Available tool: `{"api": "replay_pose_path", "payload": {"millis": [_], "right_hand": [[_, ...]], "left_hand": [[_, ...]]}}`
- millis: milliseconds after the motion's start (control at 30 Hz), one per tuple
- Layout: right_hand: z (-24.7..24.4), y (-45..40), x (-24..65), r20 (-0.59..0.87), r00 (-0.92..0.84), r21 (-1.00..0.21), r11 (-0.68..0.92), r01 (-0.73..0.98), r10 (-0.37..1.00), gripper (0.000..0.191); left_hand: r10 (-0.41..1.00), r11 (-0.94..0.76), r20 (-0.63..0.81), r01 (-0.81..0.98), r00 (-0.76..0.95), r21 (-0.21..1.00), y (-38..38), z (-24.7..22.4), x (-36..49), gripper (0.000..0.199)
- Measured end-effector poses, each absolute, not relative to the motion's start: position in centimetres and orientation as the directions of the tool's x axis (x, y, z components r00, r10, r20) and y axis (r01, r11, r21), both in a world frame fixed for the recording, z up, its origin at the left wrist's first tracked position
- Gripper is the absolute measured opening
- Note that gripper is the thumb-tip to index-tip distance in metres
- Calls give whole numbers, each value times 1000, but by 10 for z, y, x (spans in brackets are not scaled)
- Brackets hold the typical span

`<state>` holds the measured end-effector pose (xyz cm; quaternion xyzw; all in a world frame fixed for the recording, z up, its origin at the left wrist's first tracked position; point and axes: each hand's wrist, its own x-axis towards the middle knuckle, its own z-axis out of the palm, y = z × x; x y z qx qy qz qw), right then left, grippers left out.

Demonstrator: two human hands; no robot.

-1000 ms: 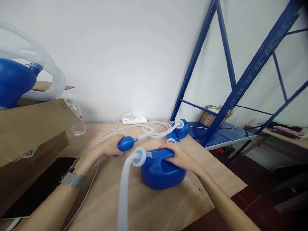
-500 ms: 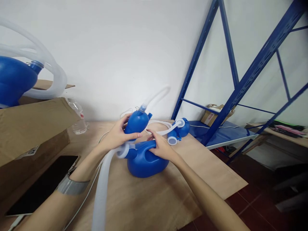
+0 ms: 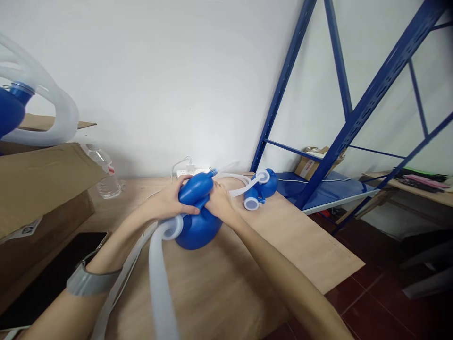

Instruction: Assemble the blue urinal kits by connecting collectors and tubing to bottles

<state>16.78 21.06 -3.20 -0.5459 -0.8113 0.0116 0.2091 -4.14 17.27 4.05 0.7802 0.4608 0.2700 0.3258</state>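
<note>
My left hand (image 3: 171, 200) is wrapped around a blue plastic urinal bottle (image 3: 196, 186), tilted so that its narrow capped end points up and right toward a clear hose. Just below it, a second blue urinal bottle (image 3: 198, 232) rests on the table, and its white-rimmed mouth (image 3: 173, 227) faces left. A wide translucent hose (image 3: 161, 283) runs from that mouth toward me. My right hand (image 3: 220, 203) is closed at the right side of the two bottles, against the upper one. Its fingertips are partly hidden, so which part they grip is unclear.
Another blue bottle (image 3: 268, 184) with hose lies behind right on the wooden table (image 3: 283, 236). To the left are a cardboard box (image 3: 46, 184), a water bottle (image 3: 106, 174) and a black phone (image 3: 63, 269). A power strip (image 3: 193, 171) sits by the wall; blue shelving (image 3: 329, 193) stands right.
The upper bottle has come down and tilted further over the lower one. My right hand has left the lower bottle's handle and moved up and left to the upper bottle. The view has shifted slightly.
</note>
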Motion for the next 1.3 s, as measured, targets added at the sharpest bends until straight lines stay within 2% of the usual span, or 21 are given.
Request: {"api": "replay_pose_path", "payload": {"millis": [100, 267, 300, 333, 400, 433, 500, 533, 600, 667, 733, 800, 867, 967, 1067, 1200, 1300], "right_hand": [[-33, 223, 148, 313, -226, -293, 320, 901, 923, 74], [-2, 226, 180, 183, -493, -262, 526, 809, 850, 97], [8, 224, 199, 157, -533, -184, 555, 811, 831, 101], [18, 223, 221, 186, -486, -93, 507, 857, 854, 101], [35, 221, 269, 229, -301, 78, 290, 954, 926, 108], [40, 221, 293, 176, -237, 138, 214, 967, 955, 113], [42, 224, 335, -43, -145, 182, 150, 972, 988, 120], [39, 226, 352, -101, -167, 173, 182, 968, 981, 122], [26, 229, 377, -38, -316, 179, 318, 931, 948, 127], [12, 230, 390, 110, -462, 255, 424, 869, 880, 119], [3, 230, 392, 132, -570, 341, 502, 795, 811, 96], [2, 230, 384, 48, -624, 385, 563, 732, 780, 75], [7, 231, 370, -62, -622, 400, 591, 701, 780, 62], [16, 233, 349, -181, -558, 430, 576, 695, 810, 55], [18, 231, 336, -214, -529, 439, 564, 699, 821, 45], [15, 223, 330, -249, -514, 425, 570, 704, 821, 32], [14, 219, 329, -262, -509, 406, 572, 712, 820, 29]], "left_hand": [[932, -327, 133, 625, 338, 709, 175, 40, -42, 131], [947, -293, 126, 638, 294, 713, 173, 38, -40, 120], [951, -285, 123, 651, 284, 703, 172, 38, -39, 119], [956, -272, 117, 669, 268, 692, 171, 39, -38, 119], [969, -233, 103, 704, 223, 671, 168, 42, -36, 118], [974, -219, 103, 714, 203, 665, 167, 43, -35, 115], [975, -219, 127, 710, 181, 669, 167, 43, -34, 108], [974, -226, 143, 699, 176, 679, 167, 42, -34, 103], [972, -235, 163, 668, 170, 706, 169, 39, -35, 94], [969, -248, 191, 647, 158, 721, 170, 36, -36, 88], [950, -300, 278, 657, 141, 692, 168, 37, -36, 86], [900, -389, 413, 681, 139, 620, 163, 43, -36, 84], [845, -461, 513, 687, 148, 561, 155, 52, -36, 82], [841, -478, 524, 634, 132, 608, 139, 64, -40, 82], [837, -499, 532, 575, 128, 648, 118, 62, -49, 79], [716, -654, 660, 552, 228, 518, 94, 42, -64, 53], [688, -695, 656, 543, 310, 472, 86, 29, -72, 33]]}}
